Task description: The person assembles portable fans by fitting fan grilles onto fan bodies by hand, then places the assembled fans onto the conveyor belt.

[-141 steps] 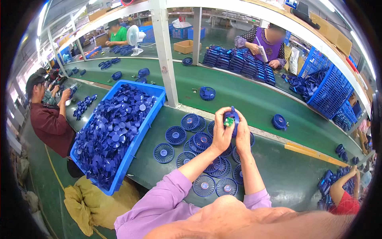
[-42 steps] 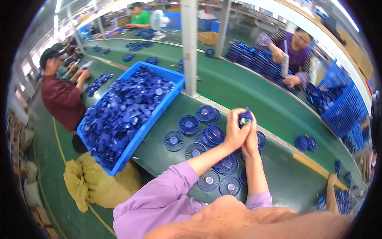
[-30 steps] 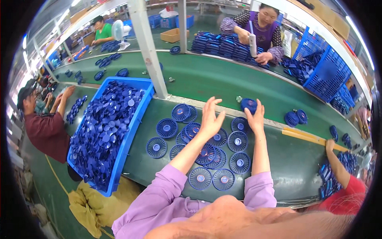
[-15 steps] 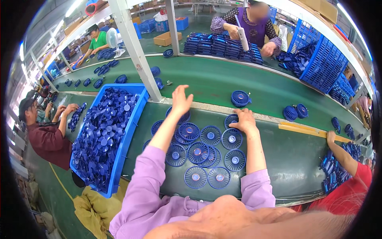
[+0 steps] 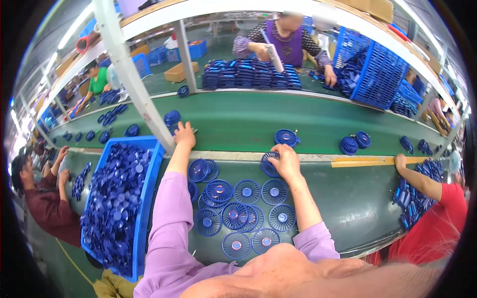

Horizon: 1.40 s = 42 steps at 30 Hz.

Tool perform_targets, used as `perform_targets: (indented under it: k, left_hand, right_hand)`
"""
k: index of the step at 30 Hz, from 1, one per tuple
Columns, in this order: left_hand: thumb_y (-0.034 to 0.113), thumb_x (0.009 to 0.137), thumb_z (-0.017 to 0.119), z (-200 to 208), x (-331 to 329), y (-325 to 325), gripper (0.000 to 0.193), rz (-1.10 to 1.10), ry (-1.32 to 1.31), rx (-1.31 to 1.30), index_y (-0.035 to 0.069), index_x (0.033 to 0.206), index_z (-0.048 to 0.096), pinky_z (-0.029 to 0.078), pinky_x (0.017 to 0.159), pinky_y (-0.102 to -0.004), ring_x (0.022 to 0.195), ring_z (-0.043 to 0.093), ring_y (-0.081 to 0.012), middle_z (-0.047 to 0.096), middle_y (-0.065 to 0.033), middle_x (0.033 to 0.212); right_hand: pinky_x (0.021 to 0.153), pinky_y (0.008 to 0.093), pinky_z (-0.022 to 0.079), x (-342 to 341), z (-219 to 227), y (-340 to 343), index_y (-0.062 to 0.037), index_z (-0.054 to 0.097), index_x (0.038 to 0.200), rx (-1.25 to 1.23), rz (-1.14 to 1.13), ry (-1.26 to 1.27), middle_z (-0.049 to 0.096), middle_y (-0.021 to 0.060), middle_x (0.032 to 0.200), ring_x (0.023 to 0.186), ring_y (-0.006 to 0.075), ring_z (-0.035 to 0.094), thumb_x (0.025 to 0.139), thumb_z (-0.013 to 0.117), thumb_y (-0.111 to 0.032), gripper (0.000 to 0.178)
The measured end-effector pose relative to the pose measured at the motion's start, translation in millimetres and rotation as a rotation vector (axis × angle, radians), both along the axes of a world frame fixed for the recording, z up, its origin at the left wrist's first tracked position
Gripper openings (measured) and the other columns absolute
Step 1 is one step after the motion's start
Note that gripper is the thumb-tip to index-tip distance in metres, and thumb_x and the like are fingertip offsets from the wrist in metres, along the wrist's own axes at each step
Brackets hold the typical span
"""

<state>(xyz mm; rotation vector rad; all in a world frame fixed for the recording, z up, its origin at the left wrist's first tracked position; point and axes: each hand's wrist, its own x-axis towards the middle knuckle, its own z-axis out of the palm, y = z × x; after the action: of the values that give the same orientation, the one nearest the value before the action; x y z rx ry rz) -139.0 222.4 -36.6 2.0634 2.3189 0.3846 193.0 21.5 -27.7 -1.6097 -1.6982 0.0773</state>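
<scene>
Several round blue fan guards lie spread on the green work table in front of me, some overlapping. My right hand grips the edge of a blue fan guard by the table's far edge, thumb and fingers on its rim. Just beyond it, a blue fan head rests on the green belt. My left hand reaches past the far edge beside the white post, fingers stretched out and no held thing showing. Nearest to it is a blue fan piece, with another partly hidden behind the fingers.
A blue bin full of small blue discs stands at my left. The white post rises at its far corner. On the green belt sit more fan pieces. Co-workers sit across, left and right; a red-sleeved arm reaches onto my table.
My left hand has moved forward to the fan pieces beside the post. My right hand stays at the fan guard, now gripping its rim. The whole view has shifted.
</scene>
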Motion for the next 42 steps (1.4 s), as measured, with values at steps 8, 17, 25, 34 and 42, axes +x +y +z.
perform_targets:
  k: [8, 17, 25, 34, 42]
  left_hand:
    - [0.002, 0.077, 0.053, 7.3, 9.4, 32.1, 0.049, -0.159, -0.488, -0.013, 0.008, 0.126, 0.055, 0.046, 0.095, -0.0430, 0.116, 0.055, -0.0355, 0.062, -0.0211, 0.115]
    - [0.029, 0.084, 0.063, -21.7, -7.7, 20.9, 0.036, -0.173, -0.163, 0.054, 0.010, 0.115, 0.059, 0.048, 0.090, -0.0464, 0.104, 0.061, -0.0380, 0.064, -0.0213, 0.108]
    - [0.020, 0.091, 0.053, -22.1, 37.8, -36.7, 0.022, -0.434, -0.442, 0.299, 0.002, 0.103, 0.054, 0.050, 0.079, -0.0509, 0.088, 0.064, -0.0424, 0.066, -0.0234, 0.090]
    - [0.042, 0.101, 0.043, 11.5, 137.9, -156.7, 0.046, -0.379, -1.985, -0.230, 0.001, 0.117, 0.058, 0.050, 0.091, -0.0363, 0.102, 0.062, -0.0200, 0.064, -0.0096, 0.112]
    - [0.042, 0.100, 0.042, -3.2, 117.5, -186.6, 0.041, -0.507, -2.483, -0.576, 0.010, 0.124, 0.052, 0.049, 0.095, -0.0445, 0.110, 0.059, -0.0265, 0.060, -0.0117, 0.119]
  right_hand:
    - [0.098, 0.0505, 0.037, -20.5, -23.8, -2.5, -0.0132, 0.057, 0.109, -0.149, 0.199, -0.201, 0.049, 0.0143, 0.130, 0.124, 0.0363, 0.042, 0.063, 0.084, -0.026, 0.055]
    - [0.108, 0.0497, 0.031, -34.3, -15.2, -4.0, -0.0159, 0.052, 0.120, -0.315, 0.267, -0.230, 0.041, 0.0209, 0.141, 0.133, 0.0391, 0.035, 0.066, 0.082, -0.026, 0.063]
    - [0.103, 0.0455, 0.040, -32.1, -11.5, 4.7, -0.0133, 0.060, 0.118, -0.130, 0.278, 0.033, 0.051, 0.0207, 0.131, 0.122, 0.0382, 0.046, 0.066, 0.081, -0.032, 0.060]
    - [0.102, 0.0447, 0.040, -62.8, 37.3, -24.2, -0.0081, 0.053, 0.127, 0.307, 0.265, 0.120, 0.048, 0.0171, 0.134, 0.122, 0.0364, 0.045, 0.064, 0.083, -0.021, 0.070]
    - [0.103, 0.0480, 0.036, -79.2, 31.2, -23.1, -0.0140, 0.055, 0.128, 0.250, 0.464, -0.075, 0.047, 0.0152, 0.132, 0.123, 0.0362, 0.042, 0.071, 0.076, -0.034, 0.064]
